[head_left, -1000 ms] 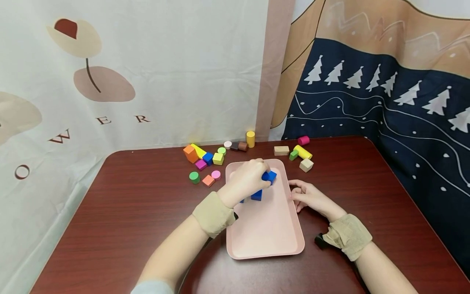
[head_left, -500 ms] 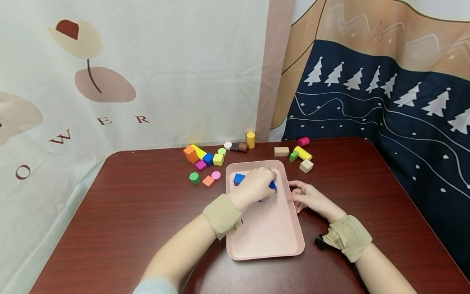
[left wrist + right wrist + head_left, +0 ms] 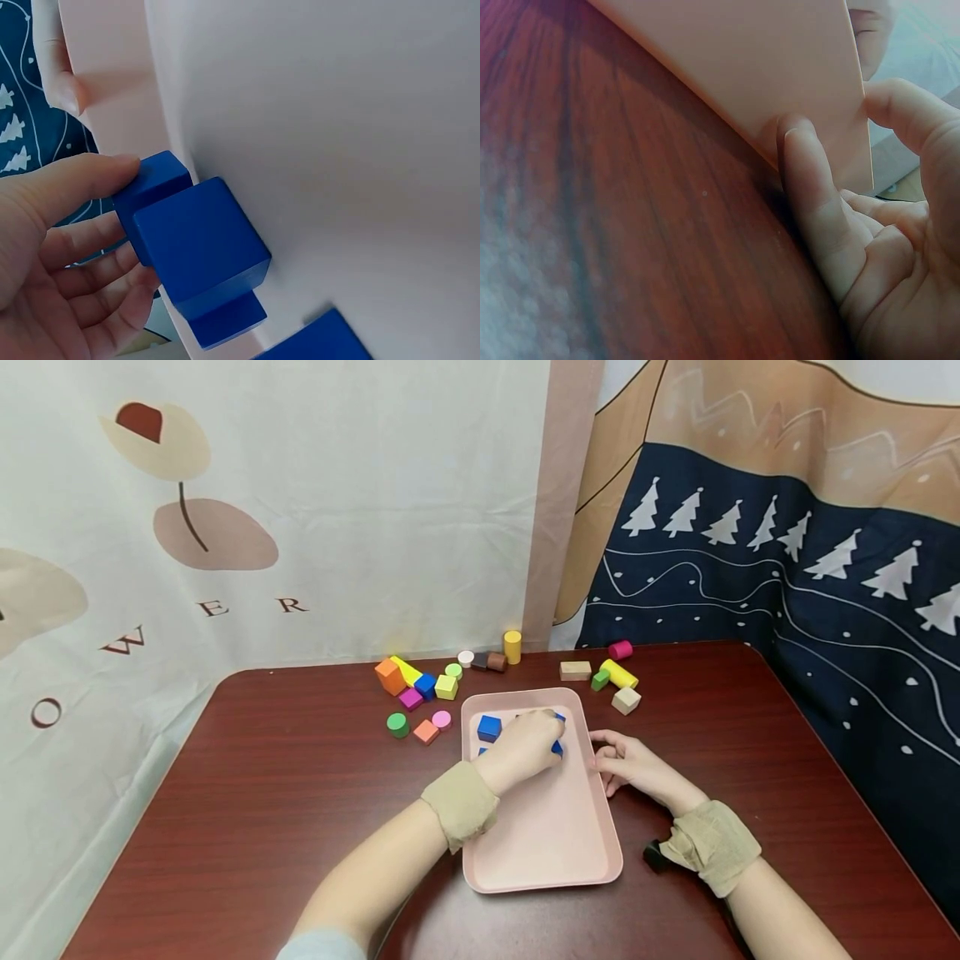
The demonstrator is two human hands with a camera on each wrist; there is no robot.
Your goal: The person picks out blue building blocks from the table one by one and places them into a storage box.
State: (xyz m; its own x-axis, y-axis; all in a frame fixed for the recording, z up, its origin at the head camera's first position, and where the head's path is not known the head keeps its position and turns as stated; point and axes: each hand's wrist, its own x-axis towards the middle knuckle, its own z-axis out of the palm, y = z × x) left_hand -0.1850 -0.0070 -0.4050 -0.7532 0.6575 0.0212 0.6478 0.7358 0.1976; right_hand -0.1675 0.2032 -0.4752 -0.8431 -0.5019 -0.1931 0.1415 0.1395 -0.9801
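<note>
My left hand (image 3: 522, 747) reaches over the far part of the pink tray (image 3: 542, 835). In the left wrist view its thumb and fingers pinch a blue block (image 3: 159, 174) near the tray's wall. Right against that one stands a blue cube (image 3: 202, 244), and a further blue piece (image 3: 231, 321) shows below it. Another blue block (image 3: 490, 728) lies at the tray's far left, with part of one more showing below it. At the tray's right side, my right hand (image 3: 632, 764) touches the outer wall with a fingertip and the rim with its thumb.
Colourful blocks, such as an orange block (image 3: 390, 676) and a green cylinder (image 3: 397, 724), lie left of the tray. A yellow cylinder (image 3: 512, 647) stands at the back. Wooden blocks (image 3: 575, 671) and a lying yellow cylinder (image 3: 619, 674) are at back right. A curtain hangs behind the table (image 3: 300, 793).
My left hand has carried the blue block toward the near side and slightly left, down into the tray beside other blue blocks. The right hand has stayed at the tray's edge.
</note>
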